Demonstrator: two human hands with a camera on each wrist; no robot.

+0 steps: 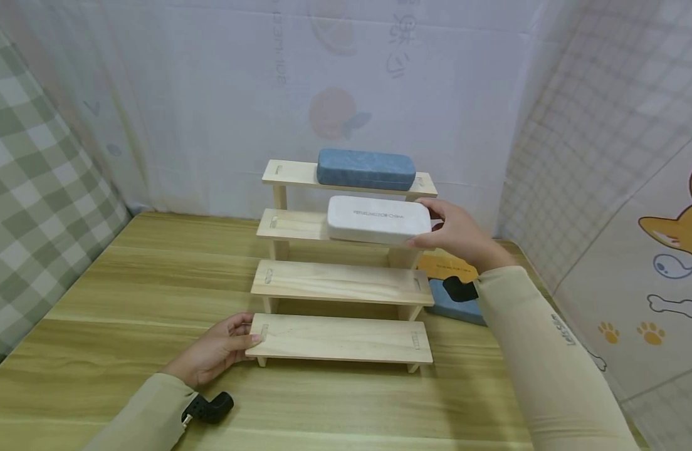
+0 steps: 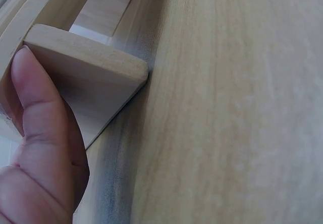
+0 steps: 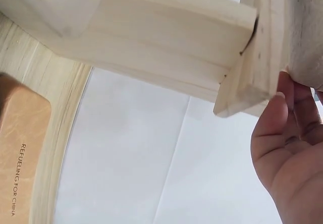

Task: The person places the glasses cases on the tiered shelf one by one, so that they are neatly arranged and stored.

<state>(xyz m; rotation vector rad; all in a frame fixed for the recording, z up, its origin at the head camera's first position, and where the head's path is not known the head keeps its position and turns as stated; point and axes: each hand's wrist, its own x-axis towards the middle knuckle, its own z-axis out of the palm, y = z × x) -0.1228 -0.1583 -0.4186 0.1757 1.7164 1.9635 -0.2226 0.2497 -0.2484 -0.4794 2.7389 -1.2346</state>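
Observation:
A wooden stepped display stand (image 1: 340, 338) with several tiers stands on the table. My right hand (image 1: 461, 232) grips the right end of a white glasses case (image 1: 351, 219), printed with small lettering, at the second tier from the top. Whether the case's underside fully rests on that board, I cannot tell. My left hand (image 1: 219, 351) pinches the left end of the lowest tier, thumb on its upper side; the left wrist view shows the thumb near the stand's leg (image 2: 86, 77). On the top tier lies a blue glasses case (image 1: 365, 169).
Right of the stand, an orange glasses case (image 1: 447, 268) and another blue case (image 1: 456, 308) lie on the wood-grain table (image 1: 120, 294), partly behind my right forearm. A white printed curtain (image 1: 210, 113) hangs behind, with checked cloth (image 1: 36, 156) on the left.

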